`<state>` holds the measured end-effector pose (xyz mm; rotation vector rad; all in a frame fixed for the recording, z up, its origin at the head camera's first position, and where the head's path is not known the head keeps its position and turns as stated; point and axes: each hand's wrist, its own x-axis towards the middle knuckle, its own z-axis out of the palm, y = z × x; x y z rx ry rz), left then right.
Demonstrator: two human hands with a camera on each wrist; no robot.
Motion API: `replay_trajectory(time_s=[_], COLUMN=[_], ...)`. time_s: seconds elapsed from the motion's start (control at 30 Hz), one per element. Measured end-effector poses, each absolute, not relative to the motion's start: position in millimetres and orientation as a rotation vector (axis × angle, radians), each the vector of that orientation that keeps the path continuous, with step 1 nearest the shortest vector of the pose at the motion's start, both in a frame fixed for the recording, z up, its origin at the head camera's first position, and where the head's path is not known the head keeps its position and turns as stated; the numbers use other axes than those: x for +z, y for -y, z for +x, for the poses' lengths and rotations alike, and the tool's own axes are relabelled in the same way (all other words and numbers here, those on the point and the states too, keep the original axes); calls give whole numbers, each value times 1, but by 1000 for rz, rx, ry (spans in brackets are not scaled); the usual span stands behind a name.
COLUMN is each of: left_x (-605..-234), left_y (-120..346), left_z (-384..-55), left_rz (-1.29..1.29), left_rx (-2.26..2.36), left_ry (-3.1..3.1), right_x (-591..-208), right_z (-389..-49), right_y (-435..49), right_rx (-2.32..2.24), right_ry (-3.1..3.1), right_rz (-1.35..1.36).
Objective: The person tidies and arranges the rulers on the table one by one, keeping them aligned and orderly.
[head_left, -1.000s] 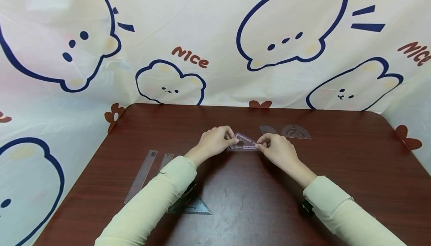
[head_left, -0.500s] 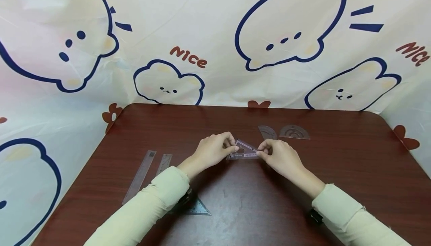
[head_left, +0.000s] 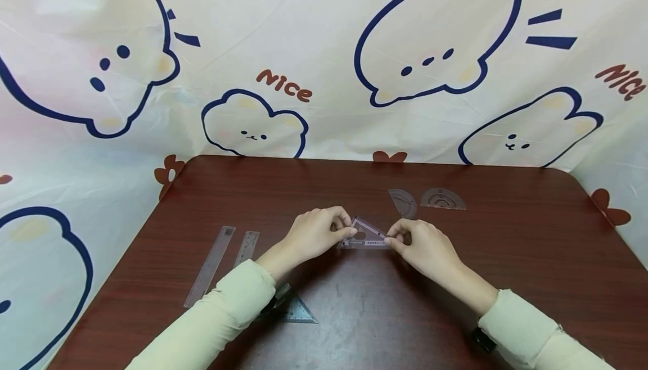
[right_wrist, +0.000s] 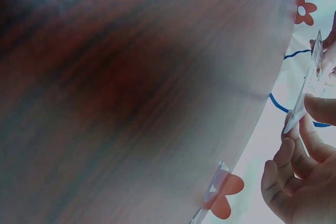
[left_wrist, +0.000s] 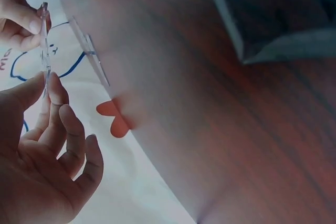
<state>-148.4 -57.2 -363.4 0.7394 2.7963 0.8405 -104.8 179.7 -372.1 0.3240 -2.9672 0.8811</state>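
At left, your long ruler (head_left: pixel 210 267) lies flat on the table (head_left: pixel 364 330); the short ruler (head_left: pixel 247 247) is just beside it on the right, partly behind your sleeve. Nearer and further right, the blue triangle (head_left: pixel 301 311) shows one corner.

Your left hand (head_left: pixel 316 236) pinches the clear triangle (head_left: pixel 369 237) at its left end, thumb against fingertips. The clear triangle sits between both your hands, up off the table, long way running left to right, peak toward the far left. Neither hand looks nearer.

Your right hand (head_left: pixel 425 249) pinches its right corner. Farther back, right of the clear triangle: the left protractor (head_left: pixel 404 202), then the right protractor (head_left: pixel 442 198).
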Motion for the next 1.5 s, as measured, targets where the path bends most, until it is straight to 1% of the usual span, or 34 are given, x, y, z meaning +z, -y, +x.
replay_trajectory(time_s=[0.27,0.77,1.07,1.5], left_x=[-362,-358,-363,-371], left_y=[62,68,70,78], left_z=[-139,-118,-103,-88], left_rz=[772,876,930,932], left_rx=[826,745,714,724], left_ry=[-2795,-2765,-2725,-2655], right_x=[-372,-370,-371,-381], right_z=[-94,-70,-55,-45], right_y=[-178,-179,-178,-171], right_rx=[888,830,809,773], right_ry=[2971,2975,3020,3040], right_rz=[329,430,461,623])
